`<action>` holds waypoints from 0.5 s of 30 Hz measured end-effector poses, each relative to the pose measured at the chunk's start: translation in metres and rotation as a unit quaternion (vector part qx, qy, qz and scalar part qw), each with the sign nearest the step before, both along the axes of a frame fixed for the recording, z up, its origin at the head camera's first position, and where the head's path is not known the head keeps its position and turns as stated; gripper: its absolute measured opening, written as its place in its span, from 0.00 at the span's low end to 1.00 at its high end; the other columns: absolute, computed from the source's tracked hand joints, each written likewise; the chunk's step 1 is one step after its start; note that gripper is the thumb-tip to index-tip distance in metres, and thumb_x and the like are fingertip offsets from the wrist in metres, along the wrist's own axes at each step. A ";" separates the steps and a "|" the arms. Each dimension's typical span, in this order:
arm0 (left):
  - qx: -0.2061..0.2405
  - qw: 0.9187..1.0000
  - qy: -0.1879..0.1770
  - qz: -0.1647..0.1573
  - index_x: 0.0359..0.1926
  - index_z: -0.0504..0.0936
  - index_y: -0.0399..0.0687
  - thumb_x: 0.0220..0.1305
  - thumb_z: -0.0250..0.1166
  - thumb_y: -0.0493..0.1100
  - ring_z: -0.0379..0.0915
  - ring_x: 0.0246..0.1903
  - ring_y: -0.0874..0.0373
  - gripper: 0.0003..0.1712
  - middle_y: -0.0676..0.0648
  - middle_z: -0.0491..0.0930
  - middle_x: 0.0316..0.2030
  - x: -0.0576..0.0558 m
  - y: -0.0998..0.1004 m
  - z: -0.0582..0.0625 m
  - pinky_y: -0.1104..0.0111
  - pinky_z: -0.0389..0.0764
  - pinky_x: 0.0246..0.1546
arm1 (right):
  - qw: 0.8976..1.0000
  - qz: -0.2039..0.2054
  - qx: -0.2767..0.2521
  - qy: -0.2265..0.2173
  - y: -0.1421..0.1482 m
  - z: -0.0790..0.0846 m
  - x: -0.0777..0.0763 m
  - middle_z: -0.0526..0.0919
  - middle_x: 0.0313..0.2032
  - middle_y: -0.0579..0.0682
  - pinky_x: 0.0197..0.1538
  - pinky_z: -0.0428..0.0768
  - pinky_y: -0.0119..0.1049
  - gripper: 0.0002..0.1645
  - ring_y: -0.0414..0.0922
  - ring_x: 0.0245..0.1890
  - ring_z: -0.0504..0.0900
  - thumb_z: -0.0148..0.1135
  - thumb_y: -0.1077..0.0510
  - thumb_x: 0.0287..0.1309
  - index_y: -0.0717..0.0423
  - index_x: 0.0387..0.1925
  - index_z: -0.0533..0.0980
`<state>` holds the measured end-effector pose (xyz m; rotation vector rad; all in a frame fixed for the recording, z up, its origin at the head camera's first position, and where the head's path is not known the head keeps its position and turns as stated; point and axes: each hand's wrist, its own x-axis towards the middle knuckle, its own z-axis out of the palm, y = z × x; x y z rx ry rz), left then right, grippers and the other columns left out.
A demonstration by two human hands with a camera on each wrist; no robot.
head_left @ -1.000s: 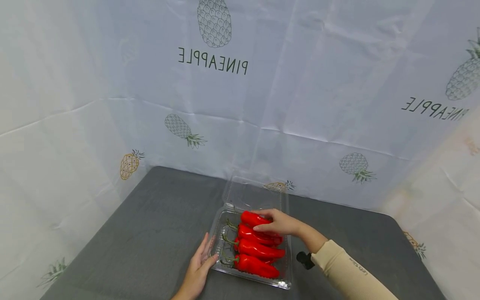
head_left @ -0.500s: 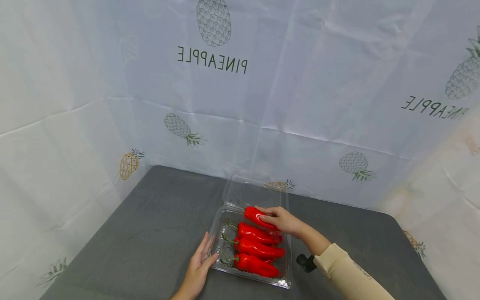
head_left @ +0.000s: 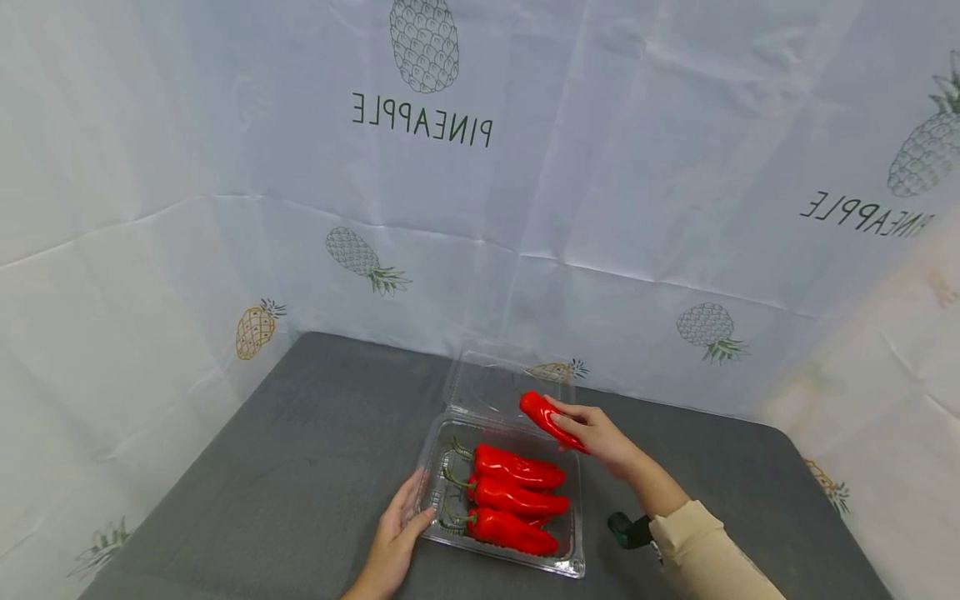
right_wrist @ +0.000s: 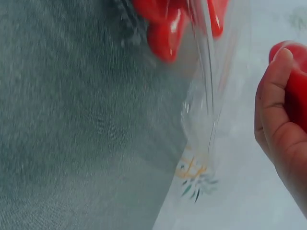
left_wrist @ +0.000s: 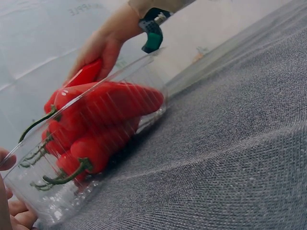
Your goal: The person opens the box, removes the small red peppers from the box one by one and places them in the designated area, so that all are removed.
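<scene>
My right hand [head_left: 597,435] grips a red pepper [head_left: 546,417], raised above the back right of a clear plastic box [head_left: 576,542]. The right wrist view shows the fingers curled round this pepper [right_wrist: 298,79]. Several more red peppers [head_left: 517,497] with green stems lie side by side in the box, stems to the left. My left hand [head_left: 396,532] holds the box's left wall, thumb on the near rim and fingers along the outside. In the left wrist view the stacked peppers [left_wrist: 115,103] show through the clear wall, and only fingertips of the left hand [left_wrist: 14,211] appear.
The box's clear lid [head_left: 487,387] stands folded back at the far side, near the pineapple-print curtain [head_left: 600,167]. Grey cloth covers the table [head_left: 322,433]. A dark green strap-like device [head_left: 630,531] sits at the right wrist.
My right hand has lifted the rearmost pepper from its row and carried it up and to the right. The left hand stays at the box's left wall.
</scene>
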<state>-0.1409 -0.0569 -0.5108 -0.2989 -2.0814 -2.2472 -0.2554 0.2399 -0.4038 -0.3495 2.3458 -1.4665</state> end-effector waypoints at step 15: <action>0.006 1.000 -0.016 0.001 0.66 0.54 0.27 0.67 0.53 0.37 0.53 0.56 0.87 0.32 0.27 0.54 0.67 -0.001 0.000 0.001 0.92 0.54 0.55 | 0.991 -0.135 -0.024 -0.008 0.038 -0.004 -0.013 0.56 0.67 0.66 0.56 0.76 0.48 0.35 0.57 0.53 0.73 0.49 0.46 0.67 0.53 0.70 0.54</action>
